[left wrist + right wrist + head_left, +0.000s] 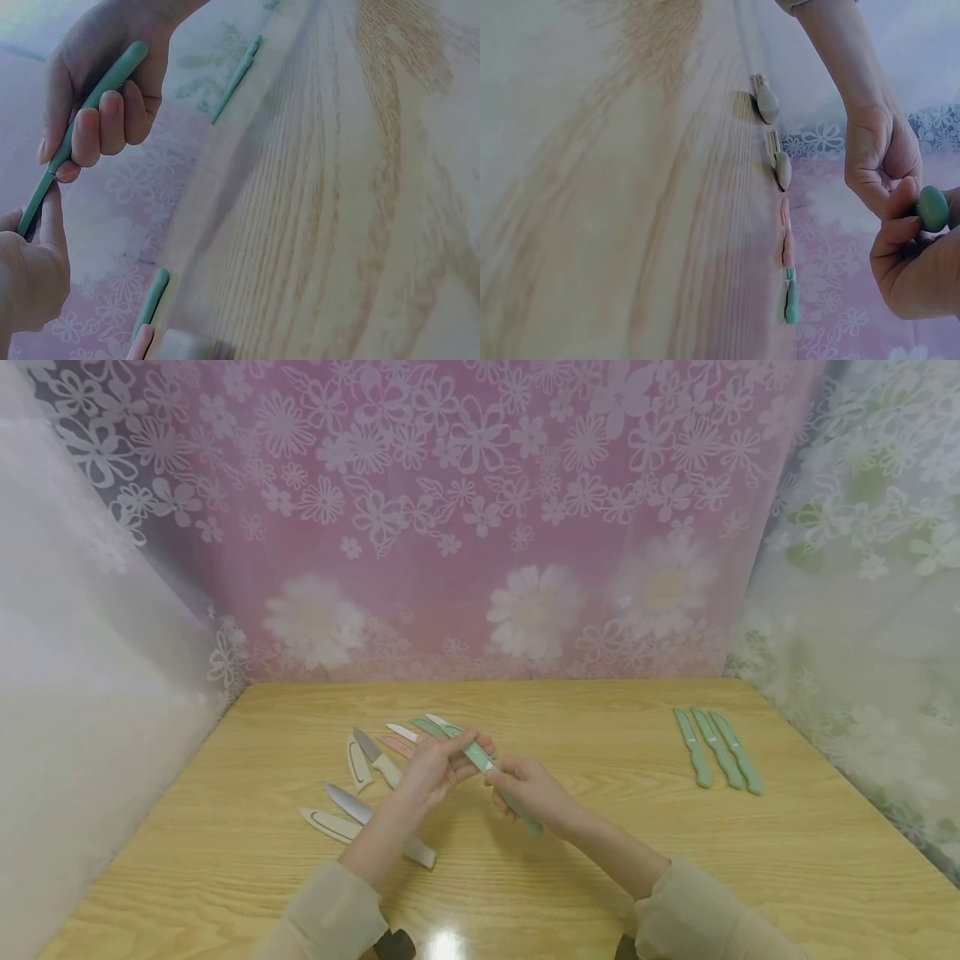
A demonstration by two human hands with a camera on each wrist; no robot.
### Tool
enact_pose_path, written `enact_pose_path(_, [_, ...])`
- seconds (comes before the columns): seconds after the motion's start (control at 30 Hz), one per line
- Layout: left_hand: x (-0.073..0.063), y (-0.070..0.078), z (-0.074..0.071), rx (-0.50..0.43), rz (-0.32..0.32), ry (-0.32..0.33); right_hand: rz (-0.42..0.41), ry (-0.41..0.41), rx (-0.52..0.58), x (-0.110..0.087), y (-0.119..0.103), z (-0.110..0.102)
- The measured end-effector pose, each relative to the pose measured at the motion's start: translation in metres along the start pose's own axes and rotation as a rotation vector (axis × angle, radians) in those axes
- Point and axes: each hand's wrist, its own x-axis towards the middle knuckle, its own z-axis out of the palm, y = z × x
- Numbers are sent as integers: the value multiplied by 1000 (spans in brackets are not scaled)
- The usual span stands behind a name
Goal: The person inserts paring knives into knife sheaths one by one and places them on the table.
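Note:
Both hands hold one green-handled knife above the table, its blade inside a green sheath. A small pale strip shows where sheath and handle meet. My left hand holds the sheath, thumb laid along its top. My right hand grips the handle with curled fingers; in the left wrist view the handle's end sticks out past that hand. Just behind the left hand lie a green sheath, a white blade and a pink sheath, their handles partly hidden in the head view.
Left of the hands, a large cream-handled knife lies beside its cream sheath. A smaller cream-handled knife and its sheath lie behind. Three green knives lie side by side at the right. Patterned curtains enclose the wooden table.

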Motion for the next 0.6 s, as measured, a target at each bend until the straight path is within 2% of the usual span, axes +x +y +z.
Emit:
enact_pose_path(0.3, [-3, 0, 1, 32, -9, -15, 17, 0, 3, -1, 2, -1])
enact_pose_path(0.4, [-3, 6, 1, 108, 20, 17, 29, -1, -35, -1, 1, -2])
enact_pose_path(0.53, [-3, 14, -2, 282, 79, 85, 42, 18, -145, -2, -2, -7])
enact_pose_path(0.6, [-3, 16, -6, 348, 83, 117, 52, 27, -189, -3, -2, -9])
